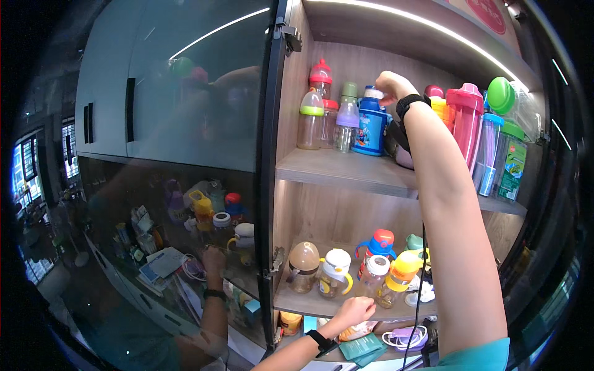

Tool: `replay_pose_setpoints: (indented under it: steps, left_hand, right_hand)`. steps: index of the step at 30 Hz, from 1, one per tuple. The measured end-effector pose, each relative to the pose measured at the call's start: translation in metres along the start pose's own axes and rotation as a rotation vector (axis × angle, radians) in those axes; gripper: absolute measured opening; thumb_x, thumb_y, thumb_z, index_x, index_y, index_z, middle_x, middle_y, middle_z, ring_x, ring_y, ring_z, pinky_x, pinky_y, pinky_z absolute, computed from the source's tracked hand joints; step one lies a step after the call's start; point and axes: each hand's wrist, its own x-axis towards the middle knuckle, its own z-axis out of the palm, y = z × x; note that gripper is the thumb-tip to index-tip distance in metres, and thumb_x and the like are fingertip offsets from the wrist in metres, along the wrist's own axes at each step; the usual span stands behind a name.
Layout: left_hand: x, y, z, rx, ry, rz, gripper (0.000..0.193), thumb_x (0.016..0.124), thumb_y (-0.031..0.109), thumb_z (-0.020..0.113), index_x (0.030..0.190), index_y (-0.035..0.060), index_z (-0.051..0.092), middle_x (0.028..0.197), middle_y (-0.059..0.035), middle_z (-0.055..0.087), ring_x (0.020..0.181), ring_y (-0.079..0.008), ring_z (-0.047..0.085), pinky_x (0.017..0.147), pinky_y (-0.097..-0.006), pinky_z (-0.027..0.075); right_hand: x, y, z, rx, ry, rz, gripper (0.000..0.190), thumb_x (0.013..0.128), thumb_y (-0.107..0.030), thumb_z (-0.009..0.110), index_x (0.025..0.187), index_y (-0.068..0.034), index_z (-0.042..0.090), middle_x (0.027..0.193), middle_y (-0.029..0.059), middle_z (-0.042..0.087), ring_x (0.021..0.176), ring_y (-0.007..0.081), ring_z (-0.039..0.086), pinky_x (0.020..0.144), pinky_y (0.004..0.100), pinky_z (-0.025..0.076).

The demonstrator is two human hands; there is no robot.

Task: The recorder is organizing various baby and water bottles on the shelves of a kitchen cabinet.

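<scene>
My right hand (394,88) reaches up to the upper shelf, its fingers at the white top of a blue children's bottle (370,123); whether they grip it cannot be seen. Left of that bottle stand a clear bottle with a purple collar (347,121), a baby bottle with a lime-green ring (311,120) and a red-capped bottle (321,76). My left hand (356,310) is lower down, fingers curled, in front of the middle shelf's edge. Just behind it are a clear bottle with a white cap (372,276) and a yellow-topped bottle (400,273).
The upper shelf (343,171) also holds a pink shaker bottle (465,111) and a green-lidded container (512,157). A dark glass door (185,116) stands at the left. A black cable (420,287) hangs before the shelves. Teal packets (363,348) lie below.
</scene>
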Motion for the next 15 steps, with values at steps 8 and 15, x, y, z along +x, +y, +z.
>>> replay_pose_setpoints:
  steps: [8,15]
  left_hand:
    - [0.005,0.008,0.0,-0.057,-0.008,0.027,0.023,0.084,0.023,0.059,0.071,0.0035,0.056,0.072,-0.0165,0.061,0.07,-0.0352,0.061,0.061,-0.0438,0.049]
    - [0.004,0.005,0.001,-0.062,0.009,0.038,0.023,0.084,0.021,0.06,0.07,0.0033,0.056,0.071,-0.0163,0.06,0.068,-0.0351,0.061,0.059,-0.0435,0.049]
  right_hand:
    - [-0.001,0.02,-0.001,0.056,0.035,0.063,0.026,0.092,-0.02,0.051,0.108,-0.001,0.056,0.104,0.0144,0.064,0.072,0.0229,0.068,0.057,0.0314,0.057]
    - [-0.006,0.018,0.004,0.132,0.008,0.135,0.04,0.091,-0.026,0.055,0.122,-0.001,0.053,0.113,0.0141,0.061,0.073,0.0235,0.065,0.061,0.0367,0.054]
